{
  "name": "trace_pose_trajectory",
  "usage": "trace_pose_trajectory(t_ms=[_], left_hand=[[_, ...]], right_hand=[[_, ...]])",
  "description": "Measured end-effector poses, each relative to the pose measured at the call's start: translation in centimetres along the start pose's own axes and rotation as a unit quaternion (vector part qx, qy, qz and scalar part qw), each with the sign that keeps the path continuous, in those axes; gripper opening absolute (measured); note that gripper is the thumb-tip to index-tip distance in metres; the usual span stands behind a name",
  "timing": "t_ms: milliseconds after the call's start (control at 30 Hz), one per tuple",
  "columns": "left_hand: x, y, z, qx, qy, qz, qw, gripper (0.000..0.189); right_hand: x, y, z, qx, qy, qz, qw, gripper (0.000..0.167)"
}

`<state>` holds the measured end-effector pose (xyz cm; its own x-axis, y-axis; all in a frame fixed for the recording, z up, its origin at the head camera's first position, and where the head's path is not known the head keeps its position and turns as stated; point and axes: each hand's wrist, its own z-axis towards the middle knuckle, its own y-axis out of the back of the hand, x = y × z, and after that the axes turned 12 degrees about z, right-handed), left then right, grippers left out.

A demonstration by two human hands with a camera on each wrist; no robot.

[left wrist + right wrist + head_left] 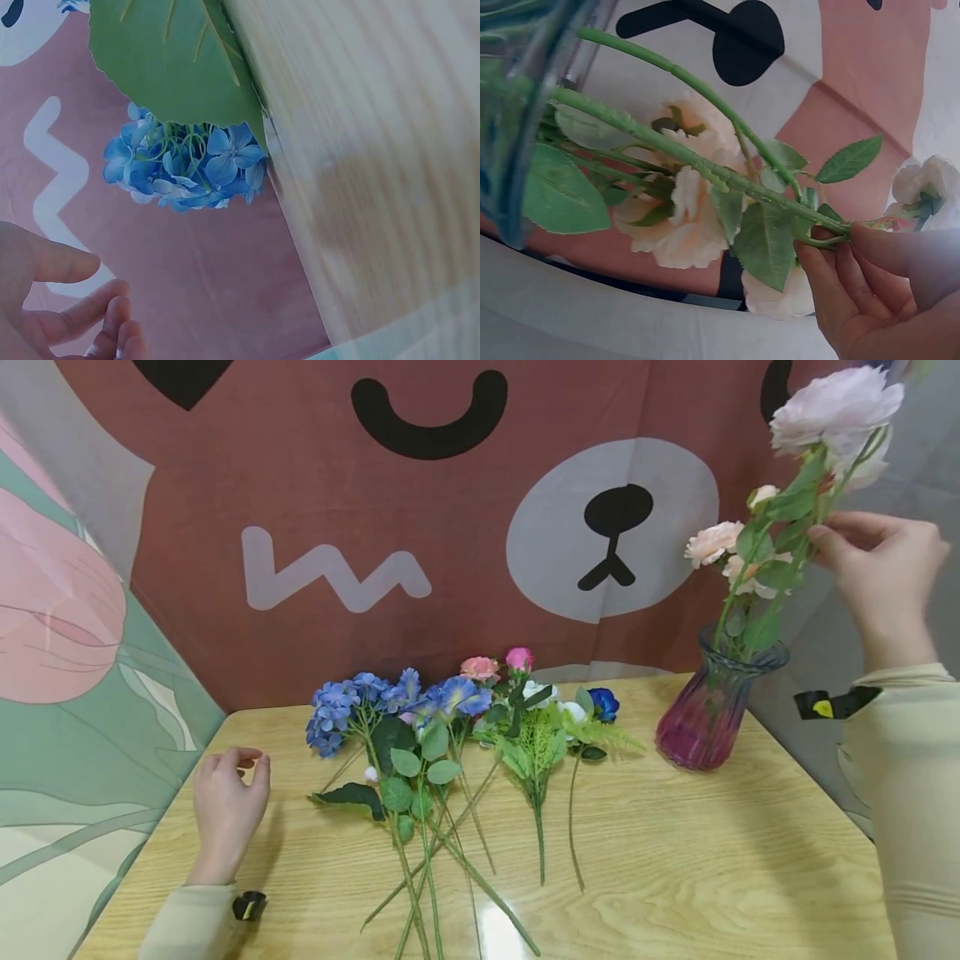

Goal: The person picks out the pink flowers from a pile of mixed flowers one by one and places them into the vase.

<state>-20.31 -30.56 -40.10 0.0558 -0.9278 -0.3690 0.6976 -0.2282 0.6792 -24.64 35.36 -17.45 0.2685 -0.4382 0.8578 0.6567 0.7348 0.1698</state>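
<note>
Plainly, everything here turns on the line between the vase and the right hand: the pinched flower stem runs from that grip down and leftward to the vase's mouth, its long axis leaning up and away to the right of the glass. Its lower end is hard to make out through the tinted wall. The large pale flower tops the cluster, well above the vase, with peach flowers lower down, just over the rim. Of the two hands, the right is much the nearer; it sits above and to the right of the vase, thumb and fingertips closed together on green stem, wrist raised, forearm coming up along the vase's right side. The left hand is far off to the vase's left, above the table, holding nothing, fingers loosely bent and thumb apart from them. Between that hand and the vase lie blue hydrangeas and other loose flowers, their stems pointing mostly toward the near side of the table.
</note>
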Motion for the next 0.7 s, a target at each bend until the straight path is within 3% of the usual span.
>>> trace_pose_trajectory(t_ms=[700], left_hand=[[0.0, 0.0, 0.0, -0.003, -0.002, -0.001, 1.0, 0.015]], right_hand=[[-2.6, -0.3, -0.2, 0.022, -0.007, -0.018, 0.9996, 0.043]])
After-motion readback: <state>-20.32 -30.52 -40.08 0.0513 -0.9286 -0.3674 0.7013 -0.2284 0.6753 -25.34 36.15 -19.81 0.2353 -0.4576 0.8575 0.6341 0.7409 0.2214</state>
